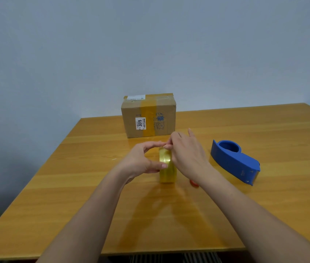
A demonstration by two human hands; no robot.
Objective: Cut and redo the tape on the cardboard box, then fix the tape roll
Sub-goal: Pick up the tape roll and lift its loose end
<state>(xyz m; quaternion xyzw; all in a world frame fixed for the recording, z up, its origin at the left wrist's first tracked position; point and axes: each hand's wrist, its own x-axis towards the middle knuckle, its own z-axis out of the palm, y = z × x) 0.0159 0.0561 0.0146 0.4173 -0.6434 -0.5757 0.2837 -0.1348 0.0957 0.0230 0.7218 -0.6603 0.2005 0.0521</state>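
Single head-worn wide-angle view, aimed forward and down across the orange-brown wooden table (264,205) toward a pale grey wall (150,44). Both forearms enter from the bottom edge, seen close. Table's far edge is seen mid-frame. No second view is given.

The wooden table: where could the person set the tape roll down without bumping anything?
Bare table lies left of the left hand, and along the near edge under the forearms. Right of the blue dispenser is bare too. It is crowded in the middle: the tape roll, both hands, a small orange thing and the cardboard box behind.
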